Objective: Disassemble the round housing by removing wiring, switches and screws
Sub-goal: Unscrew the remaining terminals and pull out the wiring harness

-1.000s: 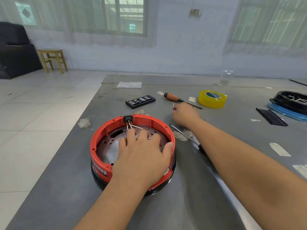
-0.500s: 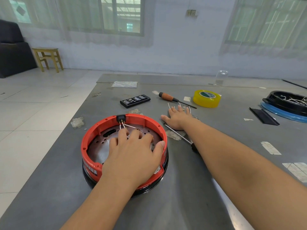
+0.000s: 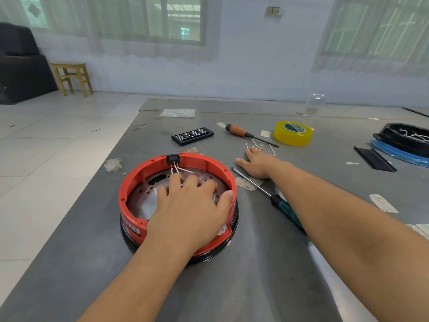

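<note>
The round red housing (image 3: 199,162) with a black base stands on the grey table (image 3: 255,263). A black socket (image 3: 173,159) sits in its far rim, with white wires (image 3: 183,170) running down onto the metal plate inside. My left hand (image 3: 188,205) lies spread inside the housing, fingers on the plate and thumb at the right rim. My right hand (image 3: 257,162) lies flat on the table to the right, fingertips at a loose wire piece (image 3: 253,145). A green-handled screwdriver (image 3: 278,203) lies between the housing and my right arm.
An orange-handled screwdriver (image 3: 241,132), a black bit case (image 3: 192,135) and a yellow tape roll (image 3: 293,133) lie farther back. A black and blue round part (image 3: 404,145) and a black strip (image 3: 373,160) sit at the right. The table's left edge drops to a tiled floor.
My right hand went from curled near the wire piece to flat on the table with fingers stretched out. The left hand stayed in the housing.
</note>
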A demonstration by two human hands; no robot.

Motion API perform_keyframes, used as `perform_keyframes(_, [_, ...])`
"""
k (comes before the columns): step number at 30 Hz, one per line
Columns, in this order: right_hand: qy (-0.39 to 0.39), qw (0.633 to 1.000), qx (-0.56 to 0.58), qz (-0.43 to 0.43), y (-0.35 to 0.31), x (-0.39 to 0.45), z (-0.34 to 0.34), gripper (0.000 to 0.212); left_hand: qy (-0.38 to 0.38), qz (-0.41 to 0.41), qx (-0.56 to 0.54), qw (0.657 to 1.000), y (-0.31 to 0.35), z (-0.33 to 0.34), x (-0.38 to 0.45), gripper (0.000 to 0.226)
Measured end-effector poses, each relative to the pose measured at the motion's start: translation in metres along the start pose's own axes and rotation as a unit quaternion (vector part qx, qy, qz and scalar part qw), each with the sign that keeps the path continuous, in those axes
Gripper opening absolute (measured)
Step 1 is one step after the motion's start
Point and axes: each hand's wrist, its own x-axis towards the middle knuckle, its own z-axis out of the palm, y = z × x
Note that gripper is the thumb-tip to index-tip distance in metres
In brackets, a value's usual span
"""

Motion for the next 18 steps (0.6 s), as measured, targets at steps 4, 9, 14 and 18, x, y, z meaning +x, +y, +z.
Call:
perform_keyframes(4, [0.011, 1.0, -0.001, -0.001, -0.002, -0.008, -0.004, 0.081, 0.001, 0.004, 0.001, 1.0, -0.001, 0.0, 0.0, 0.062])
perform_keyframes(9, [0.101, 0.989, 0.09, -0.06, -0.024, -0.051, -0.026, 0.067, 0.015, 0.001, -0.012, 1.0, -0.001, 0.0, 0.001, 0.061])
perform_keyframes(14, [0.137, 0.932, 0.323, -0.096, -0.056, -0.123, -0.025, 0.047, 0.108, -0.002, -0.089, 0.99, -0.003, -0.008, -0.002, 0.033])
perform_keyframes(18, [0.121, 0.892, 0.426, -0.092, -0.076, -0.169, -0.003, 0.055, 0.266, -0.003, -0.35, 0.898, -0.005, -0.022, -0.013, 0.012])
